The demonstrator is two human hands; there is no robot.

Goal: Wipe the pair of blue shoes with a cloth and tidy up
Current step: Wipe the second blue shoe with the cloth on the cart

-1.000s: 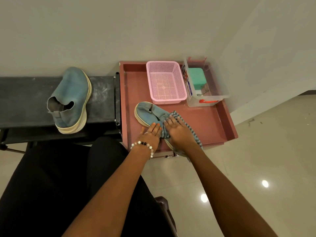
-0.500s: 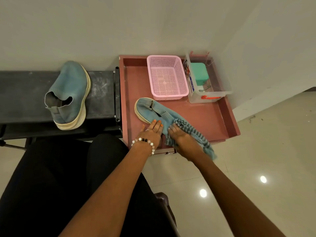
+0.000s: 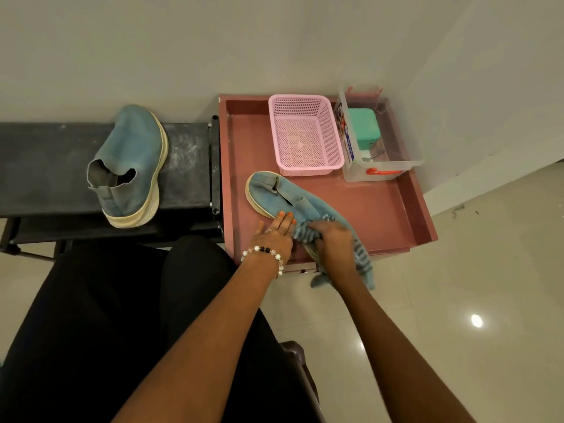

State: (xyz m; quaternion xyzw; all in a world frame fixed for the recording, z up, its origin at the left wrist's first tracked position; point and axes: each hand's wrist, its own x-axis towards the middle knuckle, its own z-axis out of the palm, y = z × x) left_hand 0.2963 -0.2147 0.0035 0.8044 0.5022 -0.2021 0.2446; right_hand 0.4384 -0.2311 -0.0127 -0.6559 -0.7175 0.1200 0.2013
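1. Two blue shoes: one shoe (image 3: 274, 193) on the red tray (image 3: 393, 215), other shoe (image 3: 131, 166) on the black bench (image 3: 45, 166).
2. One striped cloth (image 3: 361, 254), bunched in right hand (image 3: 332, 239) over the tray shoe's toe.
3. Left hand (image 3: 273, 236) flat, fingers straight, pressing that shoe.
4. One pink basket (image 3: 305, 135), one clear box (image 3: 378, 141).

1 head-worn wide-angle camera looks forward and steeply down from close above the seated person's lap, taking in both forearms, the pink tray (image 3: 393, 209) and wall beyond.
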